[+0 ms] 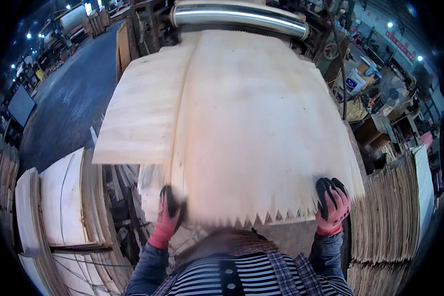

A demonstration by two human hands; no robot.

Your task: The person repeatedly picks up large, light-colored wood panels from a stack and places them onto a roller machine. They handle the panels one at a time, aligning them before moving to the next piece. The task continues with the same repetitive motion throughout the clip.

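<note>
Gripping veneer sheet [251, 123] between hands [333, 204]

A shiny metal roller [239, 17] is lying across the top of the view. Stacks of thin wood sheets [387, 212] are standing at the right, and more curved sheets [59, 197] are leaning at the left. A fan [392, 91] is sitting among clutter beyond, beside a dark concrete floor [69, 98].

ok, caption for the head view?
Both gloved hands, left and right, grip a zigzag-edged veneer sheet below a steel roller.
</note>
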